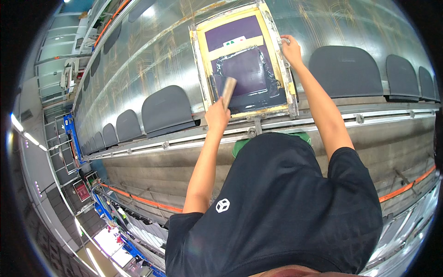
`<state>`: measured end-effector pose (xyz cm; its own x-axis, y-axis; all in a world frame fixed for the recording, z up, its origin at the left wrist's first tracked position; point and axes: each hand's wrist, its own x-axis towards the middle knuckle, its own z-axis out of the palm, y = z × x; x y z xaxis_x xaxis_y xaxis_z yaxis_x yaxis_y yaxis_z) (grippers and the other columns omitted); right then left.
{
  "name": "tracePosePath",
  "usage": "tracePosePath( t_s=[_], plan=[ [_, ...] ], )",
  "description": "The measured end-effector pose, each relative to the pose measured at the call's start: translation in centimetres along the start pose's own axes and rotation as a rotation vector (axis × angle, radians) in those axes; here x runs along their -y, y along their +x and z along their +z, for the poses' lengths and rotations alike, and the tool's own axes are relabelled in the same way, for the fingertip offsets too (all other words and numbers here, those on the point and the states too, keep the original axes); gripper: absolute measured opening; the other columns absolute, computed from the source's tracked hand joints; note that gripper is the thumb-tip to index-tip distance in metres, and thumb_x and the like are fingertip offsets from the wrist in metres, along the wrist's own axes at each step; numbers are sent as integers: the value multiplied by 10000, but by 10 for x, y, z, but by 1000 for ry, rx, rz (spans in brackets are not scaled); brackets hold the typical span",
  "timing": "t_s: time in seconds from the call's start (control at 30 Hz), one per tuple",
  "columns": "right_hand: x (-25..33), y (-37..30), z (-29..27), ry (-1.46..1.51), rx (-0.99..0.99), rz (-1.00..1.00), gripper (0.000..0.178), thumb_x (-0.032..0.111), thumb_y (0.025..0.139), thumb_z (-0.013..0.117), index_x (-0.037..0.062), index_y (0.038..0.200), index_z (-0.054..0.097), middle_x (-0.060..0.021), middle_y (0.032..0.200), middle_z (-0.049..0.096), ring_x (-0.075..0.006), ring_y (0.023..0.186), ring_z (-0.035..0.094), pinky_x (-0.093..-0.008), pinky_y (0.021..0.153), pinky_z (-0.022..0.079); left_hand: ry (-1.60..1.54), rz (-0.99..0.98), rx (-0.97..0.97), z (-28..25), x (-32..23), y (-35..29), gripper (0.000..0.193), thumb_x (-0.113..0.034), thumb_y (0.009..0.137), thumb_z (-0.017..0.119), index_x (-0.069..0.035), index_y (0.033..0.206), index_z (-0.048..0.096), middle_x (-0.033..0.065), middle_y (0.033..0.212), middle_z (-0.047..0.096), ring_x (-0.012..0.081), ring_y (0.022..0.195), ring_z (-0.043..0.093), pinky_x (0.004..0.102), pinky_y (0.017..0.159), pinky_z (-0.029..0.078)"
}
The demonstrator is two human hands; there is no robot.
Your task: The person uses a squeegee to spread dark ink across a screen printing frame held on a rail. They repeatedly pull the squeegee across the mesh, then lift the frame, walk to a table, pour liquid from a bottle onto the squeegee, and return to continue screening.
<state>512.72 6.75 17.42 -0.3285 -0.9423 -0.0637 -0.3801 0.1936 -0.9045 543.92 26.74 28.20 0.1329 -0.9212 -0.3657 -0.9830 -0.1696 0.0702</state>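
A wooden-framed printing screen (290, 87) with purple mesh and black ink lies on the long shiny table (138, 60). My left hand (217, 115) grips a wooden-handled squeegee (228, 90), whose blade rests on the inked mesh near the frame's left side. My right hand (291, 48) holds the frame's right edge near its far corner. A strip of tan tape (235, 48) crosses the mesh above the ink. My black shirt fills the lower middle of the picture.
Dark grey pallet boards (167, 111) (345, 69) sit in a row along the table's near edge on both sides of the screen. A metal rail (369, 117) runs below them. An orange bar (406, 187) crosses lower right. Blue racks (71, 138) stand at left.
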Motion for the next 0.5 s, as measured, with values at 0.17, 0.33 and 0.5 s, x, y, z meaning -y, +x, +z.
tracePosePath(
  t_s=[0.17,0.33,0.5],
  plan=[
    [32,2,-10,-4,-36,-131,286,244,935,555,119,1151,697,-223,980,721,-384,929,694,-446,871,512,-125,416,-194,24,9,-27,722,-117,684,793,-114,1375,583,82,1307,662,305,1052,624,415,900,520],
    [62,-12,-1,1,-32,-105,268,239,931,569,134,1133,709,-193,865,727,-361,807,704,-446,815,519,-294,507,-321,27,-10,-22,664,-42,669,767,-139,1311,631,29,1316,666,284,1096,615,420,882,469],
    [76,-26,48,33,-32,-124,250,236,958,575,130,1138,714,-159,905,730,-269,820,688,-391,804,509,-336,566,-267,26,58,-28,600,-10,643,757,-153,1221,685,11,1312,667,272,1141,609,426,923,500]
  ],
)
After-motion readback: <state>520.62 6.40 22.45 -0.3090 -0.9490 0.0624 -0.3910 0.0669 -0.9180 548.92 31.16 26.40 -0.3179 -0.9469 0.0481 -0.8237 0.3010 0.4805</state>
